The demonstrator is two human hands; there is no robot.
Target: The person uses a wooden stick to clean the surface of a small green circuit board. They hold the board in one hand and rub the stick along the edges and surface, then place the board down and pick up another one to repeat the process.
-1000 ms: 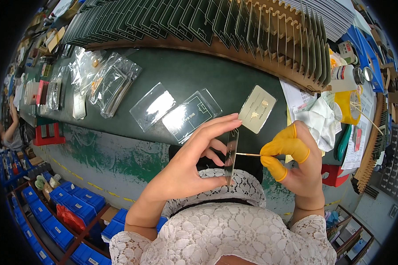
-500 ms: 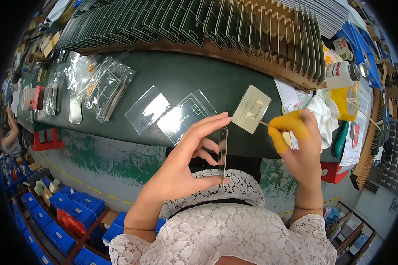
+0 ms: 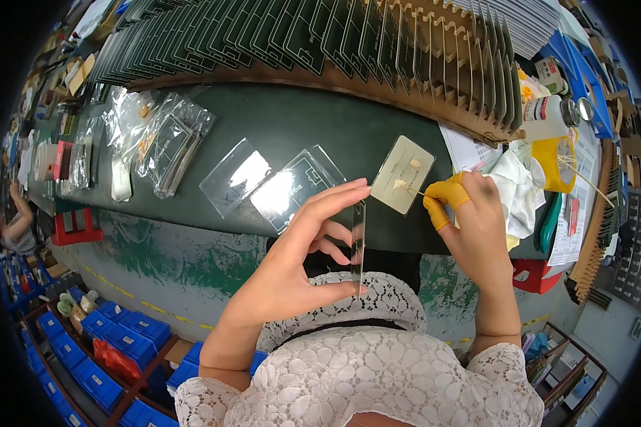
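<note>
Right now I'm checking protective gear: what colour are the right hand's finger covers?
The finger covers are yellow, as the head view shows.

The card (image 3: pixel 399 171) is beige, finger cots (image 3: pixel 449 193) yellow, lace top (image 3: pixel 349 366) white-floral.

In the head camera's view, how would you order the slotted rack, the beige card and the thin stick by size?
Largest to smallest:
1. slotted rack
2. beige card
3. thin stick, partly hidden
</note>
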